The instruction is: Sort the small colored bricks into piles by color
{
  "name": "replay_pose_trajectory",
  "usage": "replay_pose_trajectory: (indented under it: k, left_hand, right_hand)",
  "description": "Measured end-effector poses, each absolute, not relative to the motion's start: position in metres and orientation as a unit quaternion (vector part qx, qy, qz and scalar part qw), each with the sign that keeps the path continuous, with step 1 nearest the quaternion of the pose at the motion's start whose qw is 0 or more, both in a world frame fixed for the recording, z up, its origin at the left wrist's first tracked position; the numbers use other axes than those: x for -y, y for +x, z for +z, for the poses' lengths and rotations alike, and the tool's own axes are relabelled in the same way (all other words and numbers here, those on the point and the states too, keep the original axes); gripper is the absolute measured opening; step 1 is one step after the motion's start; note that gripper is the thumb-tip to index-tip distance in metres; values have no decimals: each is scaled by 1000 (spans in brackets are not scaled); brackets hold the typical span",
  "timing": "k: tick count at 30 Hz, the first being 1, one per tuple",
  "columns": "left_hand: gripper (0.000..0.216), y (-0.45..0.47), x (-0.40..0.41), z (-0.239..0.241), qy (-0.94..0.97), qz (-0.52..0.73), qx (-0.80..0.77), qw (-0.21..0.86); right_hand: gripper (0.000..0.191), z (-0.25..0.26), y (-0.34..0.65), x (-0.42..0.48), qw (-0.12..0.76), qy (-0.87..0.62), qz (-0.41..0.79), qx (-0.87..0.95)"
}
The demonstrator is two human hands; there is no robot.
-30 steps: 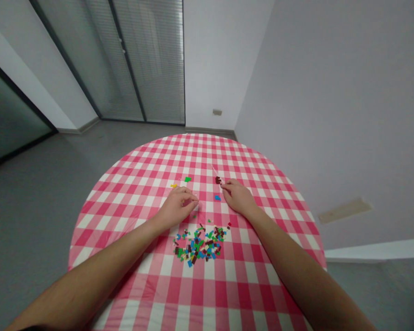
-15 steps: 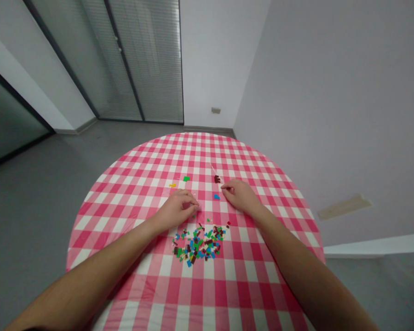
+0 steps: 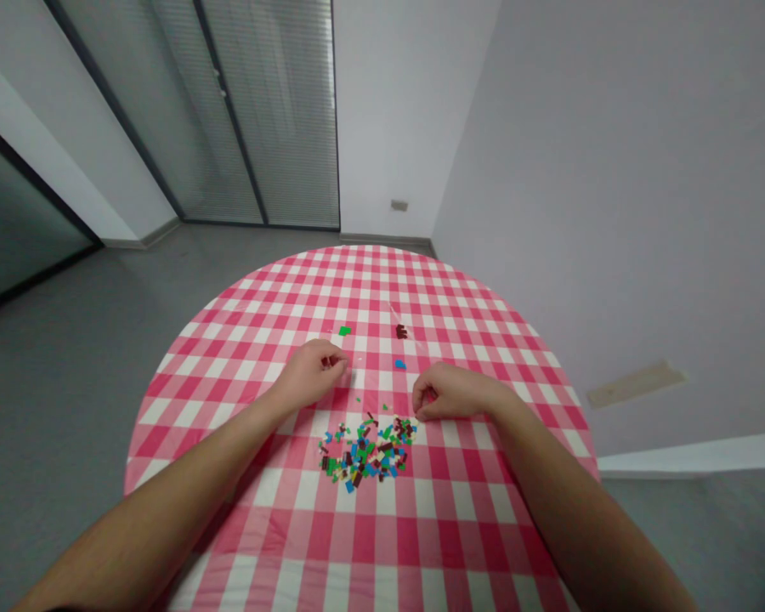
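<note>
The right hand (image 3: 452, 391) has come from beside the brown piece (image 3: 401, 331) to the heap (image 3: 368, 450)—now nearest to it; the left hand (image 3: 312, 370) has shifted outward, hiding the yellow piece. Fingertips look nearly together; grip—cannot tell. Green (image 3: 345, 331) and blue (image 3: 400, 364) lie on checked cloth (image 3: 261, 544), glass door (image 3: 280, 110) beyond.

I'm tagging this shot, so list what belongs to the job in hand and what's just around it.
In the job:
- left hand
- right hand
- mixed pile of small pieces
- green pieces
- brown pieces
- blue pieces

Just around it:
- checked tablecloth
- glass partition
- wall plate
</note>
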State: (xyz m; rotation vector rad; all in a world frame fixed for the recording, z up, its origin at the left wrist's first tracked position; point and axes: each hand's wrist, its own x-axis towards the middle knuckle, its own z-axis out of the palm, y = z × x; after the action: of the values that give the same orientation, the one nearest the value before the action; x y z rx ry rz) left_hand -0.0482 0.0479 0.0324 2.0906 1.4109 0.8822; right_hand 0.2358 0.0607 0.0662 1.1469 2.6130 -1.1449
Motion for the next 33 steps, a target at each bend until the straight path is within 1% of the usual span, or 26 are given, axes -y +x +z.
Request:
replay_pose_trajectory:
  k: [2,4,8,10,14,17,20,24,28,33]
  left_hand:
    - [16,-57,-53,34,742,330,-537,228]
    - [17,-63,-55,36,743,312,-534,255]
    - [15,-65,-48,45,799,206,-434,362]
    - [16,-60,-43,47,823,171,-388,377]
    - [21,-48,-38,42,847,157,-380,336]
    - [22,-43,-38,34,859,150,-384,303]
    - [21,-42,-38,28,863,161,-381,290]
    - [24,-42,-37,28,873,147,-375,274]
    - [22,-40,-37,30,880,125,-386,248]
    - [15,-40,-40,29,845,188,-424,268]
  right_hand:
    - [13,64,236,-61,27,373,-372,-849]
    - [14,62,235,-62,24,376,-378,-846]
    - [15,59,232,-62,19,371,-389,-843]
    - [17,58,231,-61,16,357,-396,-846]
    - [21,55,226,-60,-14,342,-407,-846]
    - [25,51,218,-58,-64,357,-369,-856]
    - [23,47,208,-55,-93,344,-319,-878]
    - [18,40,198,-51,-86,300,-280,-908]
    - [17,34,196,-51,-99,289,-265,-915]
    - [16,31,194,-52,-92,288,-261,-917]
